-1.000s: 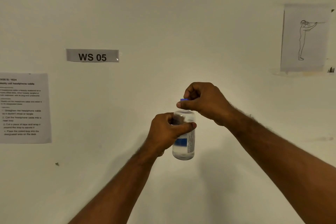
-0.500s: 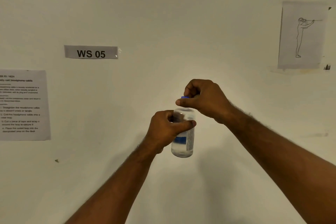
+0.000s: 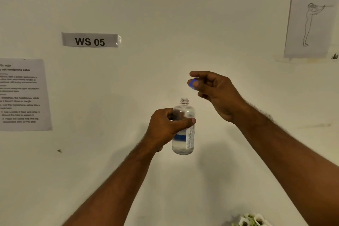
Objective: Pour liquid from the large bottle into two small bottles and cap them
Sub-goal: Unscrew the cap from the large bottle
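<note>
Opening step: left hand [image 3: 166, 127] gripping upright bottle [image 3: 183, 130], right hand [image 3: 214, 91] pinching blue cap [image 3: 193, 83] clear above the open neck. Next, probably: putting cap aside, then pouring steadily.

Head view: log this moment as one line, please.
left hand: grips clear plastic bottle, upright | right hand: pinches blue cap, clear of neck | bottle: open | liquid: inside | pouring: none

Bottle [image 3: 183, 134]: I see clear plastic, a blue band, white label with dark print.
Cap [image 3: 192, 83]: blue.
Wall [image 3: 165, 14]: off-white.
Sign [image 3: 89, 40]: grey, black letters.
Flowers [image 3: 252, 221]: white, green centres.
</note>
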Demonstrator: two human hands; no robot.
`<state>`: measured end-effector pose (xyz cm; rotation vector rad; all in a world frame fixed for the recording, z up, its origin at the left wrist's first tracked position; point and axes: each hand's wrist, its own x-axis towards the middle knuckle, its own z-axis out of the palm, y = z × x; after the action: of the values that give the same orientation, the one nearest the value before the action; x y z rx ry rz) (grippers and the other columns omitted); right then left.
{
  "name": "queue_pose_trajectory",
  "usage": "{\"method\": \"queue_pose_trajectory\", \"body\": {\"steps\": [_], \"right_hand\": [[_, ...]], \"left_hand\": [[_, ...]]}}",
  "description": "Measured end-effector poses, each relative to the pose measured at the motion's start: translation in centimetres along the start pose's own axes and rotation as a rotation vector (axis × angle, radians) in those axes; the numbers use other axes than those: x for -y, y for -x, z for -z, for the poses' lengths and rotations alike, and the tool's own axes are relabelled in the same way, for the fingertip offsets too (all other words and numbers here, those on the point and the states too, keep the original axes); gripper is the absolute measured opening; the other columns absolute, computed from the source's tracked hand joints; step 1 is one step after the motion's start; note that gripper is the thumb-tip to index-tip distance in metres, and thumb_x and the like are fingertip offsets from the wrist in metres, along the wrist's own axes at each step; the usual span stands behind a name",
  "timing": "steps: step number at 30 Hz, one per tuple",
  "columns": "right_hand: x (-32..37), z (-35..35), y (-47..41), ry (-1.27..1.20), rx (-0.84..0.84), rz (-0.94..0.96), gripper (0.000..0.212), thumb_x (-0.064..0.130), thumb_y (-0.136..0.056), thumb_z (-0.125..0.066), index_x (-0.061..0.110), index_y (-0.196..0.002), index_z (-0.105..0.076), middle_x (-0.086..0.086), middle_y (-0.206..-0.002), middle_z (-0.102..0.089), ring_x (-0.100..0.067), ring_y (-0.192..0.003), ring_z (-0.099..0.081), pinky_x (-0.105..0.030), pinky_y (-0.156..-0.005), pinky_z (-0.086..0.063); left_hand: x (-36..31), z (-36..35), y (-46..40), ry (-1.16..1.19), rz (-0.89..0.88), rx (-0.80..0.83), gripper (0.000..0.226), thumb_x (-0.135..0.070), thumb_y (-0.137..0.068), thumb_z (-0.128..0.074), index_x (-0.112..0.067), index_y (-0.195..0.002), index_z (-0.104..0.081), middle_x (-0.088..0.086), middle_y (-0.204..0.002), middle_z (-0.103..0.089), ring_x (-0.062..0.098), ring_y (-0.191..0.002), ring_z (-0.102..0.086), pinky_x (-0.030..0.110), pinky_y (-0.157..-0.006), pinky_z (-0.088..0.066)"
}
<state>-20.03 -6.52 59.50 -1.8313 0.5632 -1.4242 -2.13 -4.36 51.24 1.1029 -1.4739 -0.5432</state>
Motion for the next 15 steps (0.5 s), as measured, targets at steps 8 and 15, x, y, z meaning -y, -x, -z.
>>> {"method": "queue_pose_trajectory", "body": {"steps": [8,15], "right_hand": [[-9.4,-0.1,6.8,-0.183,-0.189,-0.156,0.025,0.002,-0.086,-0.074,0.011,-0.110,-0.074,-0.009,-0.102,-0.067,-0.024,-0.088,-0.067,-0.037,-0.090,-0.060],[-17.4,-0.9,13.8,-0.012,-0.207,-0.309,0.027,0.001,-0.077,-0.083,0.010,-0.095,-0.065,-0.011,-0.099,-0.076,-0.022,-0.092,-0.073,-0.034,-0.089,-0.059]], "left_hand": [[5.1,-0.1,2.6,-0.013,0.072,0.012,0.047,-0.039,-0.069,-0.092,-0.024,-0.110,-0.076,-0.007,-0.102,-0.079,0.012,-0.095,-0.076,0.039,-0.089,-0.063],[12.0,-0.7,7.4,-0.063,0.204,0.008,0.057,-0.037,-0.067,-0.093,-0.022,-0.119,-0.073,-0.006,-0.113,-0.076,0.013,-0.104,-0.071,0.028,-0.091,-0.057]]}}
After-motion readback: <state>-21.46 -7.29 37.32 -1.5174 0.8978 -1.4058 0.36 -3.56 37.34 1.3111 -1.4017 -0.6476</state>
